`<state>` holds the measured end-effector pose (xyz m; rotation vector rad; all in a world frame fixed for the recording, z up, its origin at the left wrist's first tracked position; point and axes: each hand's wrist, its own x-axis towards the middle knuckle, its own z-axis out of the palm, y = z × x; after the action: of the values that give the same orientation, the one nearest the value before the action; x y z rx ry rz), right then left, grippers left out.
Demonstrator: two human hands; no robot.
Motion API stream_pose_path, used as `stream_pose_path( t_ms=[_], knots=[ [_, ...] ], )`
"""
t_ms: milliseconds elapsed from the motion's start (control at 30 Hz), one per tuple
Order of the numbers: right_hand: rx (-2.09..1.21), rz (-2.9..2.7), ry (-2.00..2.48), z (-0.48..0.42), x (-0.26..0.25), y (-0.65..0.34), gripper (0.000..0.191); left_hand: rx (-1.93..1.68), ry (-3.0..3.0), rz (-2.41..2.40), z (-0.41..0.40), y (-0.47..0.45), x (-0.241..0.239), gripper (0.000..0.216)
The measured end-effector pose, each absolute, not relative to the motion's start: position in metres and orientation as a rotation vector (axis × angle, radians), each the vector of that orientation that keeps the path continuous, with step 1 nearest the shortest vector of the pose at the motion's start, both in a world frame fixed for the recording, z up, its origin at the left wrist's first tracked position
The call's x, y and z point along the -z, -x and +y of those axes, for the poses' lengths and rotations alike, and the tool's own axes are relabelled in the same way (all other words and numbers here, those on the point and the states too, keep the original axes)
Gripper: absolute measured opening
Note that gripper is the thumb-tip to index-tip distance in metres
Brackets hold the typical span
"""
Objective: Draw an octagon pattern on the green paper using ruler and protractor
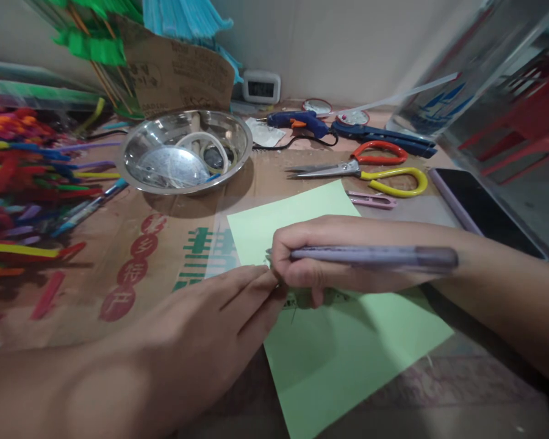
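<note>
A light green sheet of paper (348, 353) lies on a cardboard-covered table. My right hand (320, 256) is closed around a purple pen (375, 256) whose tip touches the sheet near its left edge. Dark pen marks show on the paper just under that hand. My left hand (201, 329) lies flat with its fingers stretched out, the fingertips pressing the sheet's left edge right beside the pen tip.
A steel bowl (132, 164) with tape rolls sits behind at left. Colourful pipe cleaners (22, 164) are heaped at far left. Scissors with yellow and red handles (361, 171), a blue glue gun (302, 122) and a dark phone (480, 207) lie at right.
</note>
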<state>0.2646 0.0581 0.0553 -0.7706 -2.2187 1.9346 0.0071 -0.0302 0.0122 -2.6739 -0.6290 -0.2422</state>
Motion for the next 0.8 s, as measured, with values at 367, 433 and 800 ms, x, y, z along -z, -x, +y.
stream_pose_path(
  t_ms=[367,433,800],
  knots=[
    [-1.244,-2.061,1.028,0.041,-0.052,-0.243,0.024,0.309,2.725,-0.627,-0.028,-0.002,-0.013,0.065],
    [-1.159,-2.123,0.980,0.043,-0.048,-0.241,0.030,0.331,2.718,-0.617,-0.027,-0.003,-0.015,0.065],
    [-1.071,-2.225,0.992,0.047,-0.045,-0.239,0.028,0.370,2.744,-0.642,-0.027,-0.012,-0.017,0.050]
  ],
)
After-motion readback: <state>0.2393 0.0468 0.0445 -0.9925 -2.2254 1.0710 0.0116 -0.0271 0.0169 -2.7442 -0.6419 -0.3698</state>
